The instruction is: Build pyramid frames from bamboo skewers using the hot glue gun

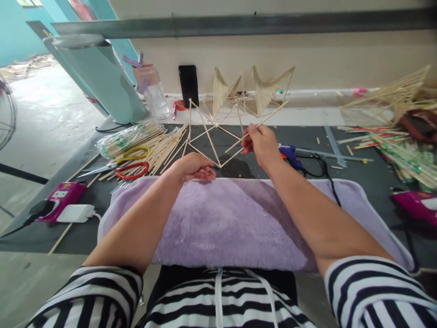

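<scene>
A frame of thin wooden sticks (206, 132), joined into triangles, stands over the dark table in front of me. My left hand (198, 167) is closed at its near lower corner, thumb and forefinger pinching there while the other fingers curl below. On the right side, my right hand (261, 142) grips a stick of the same frame, its fingertips partly hidden behind the wood. Behind the frame stand finished-looking stick models (223, 89) with fanned rows of sticks. A blue glue gun (290, 156) lies just right of my right hand.
A purple towel (218, 218) covers the table's front. To the left lie scissors (131, 171), loose sticks (164, 148) and a pink power strip (64, 198). A water bottle (153, 93) and phone (188, 86) stand behind. More sticks (406, 152) are heaped right.
</scene>
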